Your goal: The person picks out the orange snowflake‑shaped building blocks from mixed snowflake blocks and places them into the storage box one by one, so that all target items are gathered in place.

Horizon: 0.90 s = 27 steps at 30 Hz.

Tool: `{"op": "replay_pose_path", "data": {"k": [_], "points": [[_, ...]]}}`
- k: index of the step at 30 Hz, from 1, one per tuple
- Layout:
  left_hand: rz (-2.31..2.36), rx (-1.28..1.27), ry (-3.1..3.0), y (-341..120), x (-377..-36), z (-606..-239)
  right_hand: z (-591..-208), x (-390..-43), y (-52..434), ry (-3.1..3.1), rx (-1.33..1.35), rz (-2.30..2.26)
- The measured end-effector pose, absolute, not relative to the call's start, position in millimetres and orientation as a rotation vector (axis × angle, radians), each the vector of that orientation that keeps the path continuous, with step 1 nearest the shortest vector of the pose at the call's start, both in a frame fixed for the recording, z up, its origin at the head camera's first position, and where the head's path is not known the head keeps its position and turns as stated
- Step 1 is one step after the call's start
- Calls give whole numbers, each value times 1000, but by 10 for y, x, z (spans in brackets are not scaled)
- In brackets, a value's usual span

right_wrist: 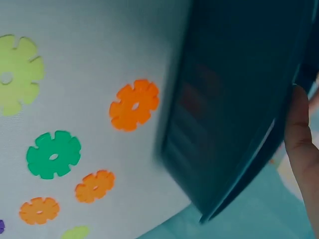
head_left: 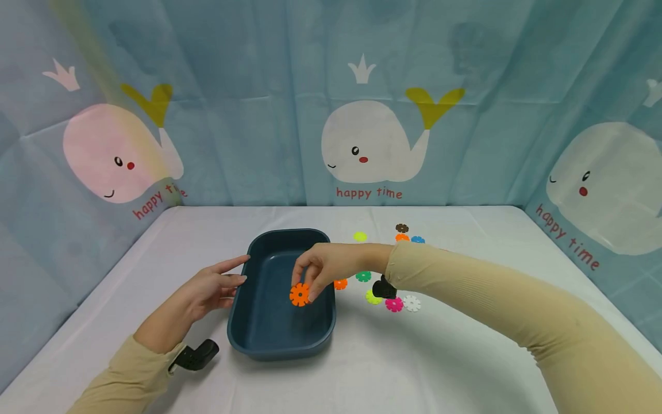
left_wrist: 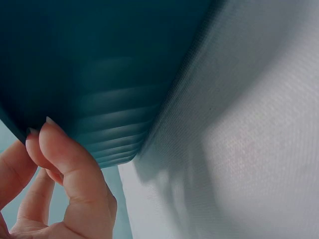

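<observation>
My right hand (head_left: 322,265) is over the dark blue plastic bin (head_left: 281,349), pinching an orange notched disc (head_left: 300,295) with a hole in its middle between thumb and fingertips. The disc overlaps the bin's floor in the head view and is out of sight in the right wrist view, where a finger (right_wrist: 301,134) shows at the bin's rim. My left hand (head_left: 209,287) is at the bin's left side, fingers reaching out and fingertips right at the rim and outer wall. In the left wrist view its fingers (left_wrist: 75,174) lie against the ridged wall.
Right of the bin, several notched discs lie flat on the white cloth, among them a green disc (head_left: 364,276), a pink disc (head_left: 394,304), a white disc (head_left: 412,303) and a brown disc (head_left: 401,228). A blue whale-print curtain (head_left: 258,144) stands behind the table.
</observation>
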State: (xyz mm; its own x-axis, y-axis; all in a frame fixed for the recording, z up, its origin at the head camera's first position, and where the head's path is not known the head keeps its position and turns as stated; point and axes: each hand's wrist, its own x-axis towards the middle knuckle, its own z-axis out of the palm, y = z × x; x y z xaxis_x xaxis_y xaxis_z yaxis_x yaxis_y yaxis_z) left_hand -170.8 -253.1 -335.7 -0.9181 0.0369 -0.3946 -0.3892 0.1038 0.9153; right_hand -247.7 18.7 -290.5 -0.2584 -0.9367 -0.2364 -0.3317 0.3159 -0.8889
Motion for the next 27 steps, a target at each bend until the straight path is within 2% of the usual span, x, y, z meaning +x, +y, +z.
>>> {"op": "replay_pose_path", "data": {"k": [27], "points": [[1942,-359,1999,-2522,-1703,-3349,-2963,-2443,-408,1801,-1389,-484]]}}
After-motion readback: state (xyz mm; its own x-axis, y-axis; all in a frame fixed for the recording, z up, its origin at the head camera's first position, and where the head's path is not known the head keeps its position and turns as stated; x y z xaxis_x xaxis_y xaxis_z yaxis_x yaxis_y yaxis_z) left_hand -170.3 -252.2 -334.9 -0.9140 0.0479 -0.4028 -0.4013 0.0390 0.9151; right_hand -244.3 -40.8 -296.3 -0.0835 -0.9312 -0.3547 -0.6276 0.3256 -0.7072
